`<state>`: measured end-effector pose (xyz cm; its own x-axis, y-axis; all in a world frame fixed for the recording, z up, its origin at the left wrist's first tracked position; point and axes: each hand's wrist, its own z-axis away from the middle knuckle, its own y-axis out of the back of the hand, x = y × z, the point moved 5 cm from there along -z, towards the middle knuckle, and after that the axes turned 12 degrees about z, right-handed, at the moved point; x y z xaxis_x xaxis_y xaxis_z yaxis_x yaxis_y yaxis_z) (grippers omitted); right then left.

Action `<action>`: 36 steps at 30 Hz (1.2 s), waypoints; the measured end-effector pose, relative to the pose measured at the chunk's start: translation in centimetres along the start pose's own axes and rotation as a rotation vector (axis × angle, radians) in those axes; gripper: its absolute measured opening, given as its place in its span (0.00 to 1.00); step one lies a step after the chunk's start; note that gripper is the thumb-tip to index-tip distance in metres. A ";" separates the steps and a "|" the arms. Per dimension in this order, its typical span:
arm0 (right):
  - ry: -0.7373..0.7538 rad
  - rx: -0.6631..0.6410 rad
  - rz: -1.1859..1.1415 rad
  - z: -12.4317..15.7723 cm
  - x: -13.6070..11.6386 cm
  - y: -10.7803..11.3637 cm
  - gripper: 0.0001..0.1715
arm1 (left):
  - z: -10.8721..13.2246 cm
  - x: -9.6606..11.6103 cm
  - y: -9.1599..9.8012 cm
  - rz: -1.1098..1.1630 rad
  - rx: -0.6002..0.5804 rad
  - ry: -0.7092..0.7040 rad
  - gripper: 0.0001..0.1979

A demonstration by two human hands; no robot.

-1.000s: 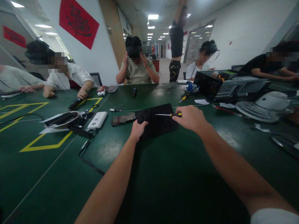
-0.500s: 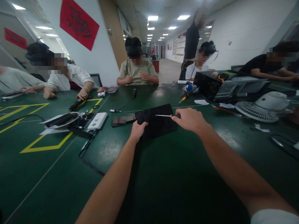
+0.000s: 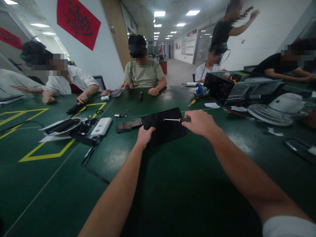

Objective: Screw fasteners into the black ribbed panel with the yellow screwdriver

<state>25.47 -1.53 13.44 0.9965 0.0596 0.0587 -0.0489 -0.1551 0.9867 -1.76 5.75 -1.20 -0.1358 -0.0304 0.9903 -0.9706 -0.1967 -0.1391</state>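
Note:
A flat black panel (image 3: 164, 126) lies on the green table (image 3: 172, 184) in front of me. My left hand (image 3: 144, 136) grips its near left corner, fingers closed over the edge. My right hand (image 3: 201, 122) is closed on a screwdriver (image 3: 176, 119) with a black and yellow handle. Its thin shaft lies across the panel and its tip touches the panel's upper middle.
A white power bank (image 3: 101, 126) and a dish of black parts (image 3: 64, 126) lie to the left, inside yellow floor-tape lines (image 3: 46, 154). A white fan (image 3: 276, 110) and dark electronics (image 3: 237, 89) sit at the right. Several people sit around the table; one stands at the back.
My hands hold nearly the same pose on the panel. The view has tipped slightly. The seated person opposite lowered both hands to the table, and the standing person moved right.

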 end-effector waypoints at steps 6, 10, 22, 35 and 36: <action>-0.009 0.013 0.009 -0.1 0.1 0.0 0.17 | -0.1 -0.1 0.0 0.014 -0.009 -0.010 0.18; -0.018 0.014 0.008 0.0 0.1 0.1 0.18 | 0.0 0.0 -0.1 0.013 -0.004 -0.004 0.18; -0.021 0.023 0.006 0.0 0.1 0.3 0.19 | 0.3 0.4 -0.2 -0.012 0.016 -0.013 0.16; -0.017 -0.035 0.079 0.1 -0.1 0.0 0.24 | 0.4 0.4 -0.3 -0.004 0.000 0.007 0.17; -0.015 -0.046 0.083 0.1 -0.1 0.0 0.25 | 0.4 0.4 -0.3 0.002 -0.003 0.007 0.17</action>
<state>25.33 -1.63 13.41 0.9898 0.0331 0.1388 -0.1343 -0.1132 0.9845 -1.43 5.38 -0.73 -0.1392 -0.0234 0.9900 -0.9709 -0.1933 -0.1411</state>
